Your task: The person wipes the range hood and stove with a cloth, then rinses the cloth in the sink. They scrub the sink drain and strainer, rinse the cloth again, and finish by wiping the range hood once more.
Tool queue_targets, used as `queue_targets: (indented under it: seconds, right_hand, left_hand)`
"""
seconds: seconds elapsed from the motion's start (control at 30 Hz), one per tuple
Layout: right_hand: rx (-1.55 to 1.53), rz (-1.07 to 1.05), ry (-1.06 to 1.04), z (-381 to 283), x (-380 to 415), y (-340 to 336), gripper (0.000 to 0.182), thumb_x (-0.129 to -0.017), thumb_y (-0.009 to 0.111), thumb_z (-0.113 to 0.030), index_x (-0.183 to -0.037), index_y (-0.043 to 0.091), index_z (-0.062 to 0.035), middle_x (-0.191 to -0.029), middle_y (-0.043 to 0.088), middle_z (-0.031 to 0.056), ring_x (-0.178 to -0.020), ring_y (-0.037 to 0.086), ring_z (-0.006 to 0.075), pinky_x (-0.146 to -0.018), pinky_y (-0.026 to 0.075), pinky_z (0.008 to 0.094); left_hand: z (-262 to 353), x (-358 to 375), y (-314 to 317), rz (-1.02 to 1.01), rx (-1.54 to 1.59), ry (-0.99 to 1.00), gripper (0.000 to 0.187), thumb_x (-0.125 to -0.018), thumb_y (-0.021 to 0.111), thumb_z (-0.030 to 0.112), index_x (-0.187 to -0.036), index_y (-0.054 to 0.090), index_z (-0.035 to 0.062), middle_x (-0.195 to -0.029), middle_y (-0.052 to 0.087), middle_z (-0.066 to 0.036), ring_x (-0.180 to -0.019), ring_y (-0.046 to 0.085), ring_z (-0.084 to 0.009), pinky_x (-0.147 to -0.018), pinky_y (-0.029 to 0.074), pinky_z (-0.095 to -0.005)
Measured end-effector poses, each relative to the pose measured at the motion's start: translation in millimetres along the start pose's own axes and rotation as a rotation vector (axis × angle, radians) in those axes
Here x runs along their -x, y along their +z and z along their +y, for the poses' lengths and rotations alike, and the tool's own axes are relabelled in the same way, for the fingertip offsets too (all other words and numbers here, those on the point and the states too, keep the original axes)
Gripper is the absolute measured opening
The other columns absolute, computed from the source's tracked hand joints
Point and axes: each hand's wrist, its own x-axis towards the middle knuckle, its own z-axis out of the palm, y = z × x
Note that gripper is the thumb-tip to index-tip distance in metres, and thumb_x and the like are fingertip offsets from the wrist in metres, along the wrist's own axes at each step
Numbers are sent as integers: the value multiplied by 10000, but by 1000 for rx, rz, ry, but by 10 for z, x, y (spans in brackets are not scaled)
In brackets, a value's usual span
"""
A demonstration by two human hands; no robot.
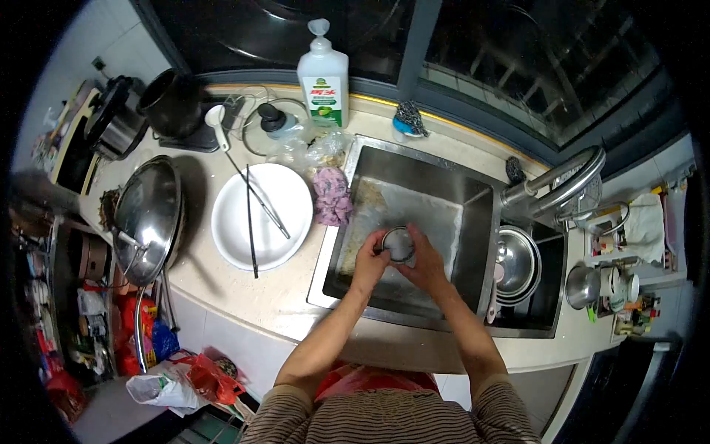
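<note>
A small round vessel (399, 245) is held over the sink (478, 226) by the left hand (369, 265) and the right hand (427, 265), with the grip of each clamped on its side. On the worktop (285, 296), a purple cloth (333, 197) is placed between the sink and a large white bowl (231, 222).

A kitchen; a steel sink (425, 176), curved tap (549, 177), white bowl (231, 222) and lidded pan (151, 211) show it.

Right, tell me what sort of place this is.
A kitchen, probably a home one: there is a metal sink with a curved faucet, a lidded pan and, on the counter, a white bowl.
</note>
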Motion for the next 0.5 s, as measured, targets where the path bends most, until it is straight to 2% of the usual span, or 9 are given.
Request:
queue_targets:
  seconds: [0.13,0.27,0.3,0.4,0.43,0.47,0.5]
  right_hand:
    - [-261,-56,88,-37,18,98,894,-600,802,-222,-1311,292,-38,-1290,402,174,-1133,470,308,-910,419,381]
    - [-442,51,47,-137,64,92,837,-604,780,-165,-1287,315,-30,-1228,438,186,-1107,485,296,-915,407,375]
    - [-503,53,83,-182,61,8,829,-603,771,-160,-1283,315,-24,-1202,450,196,-1103,483,305,-918,402,382]
    - [-543,87,147,-95,78,-72,805,-597,744,-105,-1273,316,-17,-1179,461,198,-1104,479,313,-922,397,392]
    - [-550,92,147,-75,76,-132,809,-596,746,-106,-1275,314,-20,-1183,459,197,-1106,478,312,-923,396,393]
    - [-557,100,148,-51,67,-175,814,-595,749,-107,-1277,313,-23,-1187,456,196,-1107,478,312,-924,395,395]
    - [-546,127,155,-11,74,-188,816,-597,750,-110,-1281,313,-31,-1190,456,197,-1110,476,313,-926,393,396]
  left_hand:
    - [173,212,1,101,-8,-40,378,-754,459,-70,-1113,540,14,-964,578,-28,-782,545,-91,-621,477,-207]
    - [320,354,95,145,-46,-106,395,-777,461,-34,-1161,528,26,-957,572,-39,-787,543,-96,-628,500,-212]
    - [377,359,120,124,21,-151,380,-793,546,72,-1172,530,46,-928,564,-40,-791,532,-98,-636,449,-216]
    - [623,219,109,161,-321,-192,415,-798,599,173,-1181,521,32,-954,585,-75,-836,546,-134,-695,464,-254]
    - [452,27,-14,285,-540,86,491,-778,640,262,-1179,508,12,-1007,579,-151,-856,556,-201,-731,444,-294]
    - [581,-77,-30,365,-585,266,490,-783,631,259,-1165,498,-17,-1049,565,-198,-927,545,-278,-828,415,-336]
    - [629,-308,-142,384,-574,327,488,-781,630,242,-1147,484,-47,-1081,541,-225,-1007,515,-324,-879,389,-363]
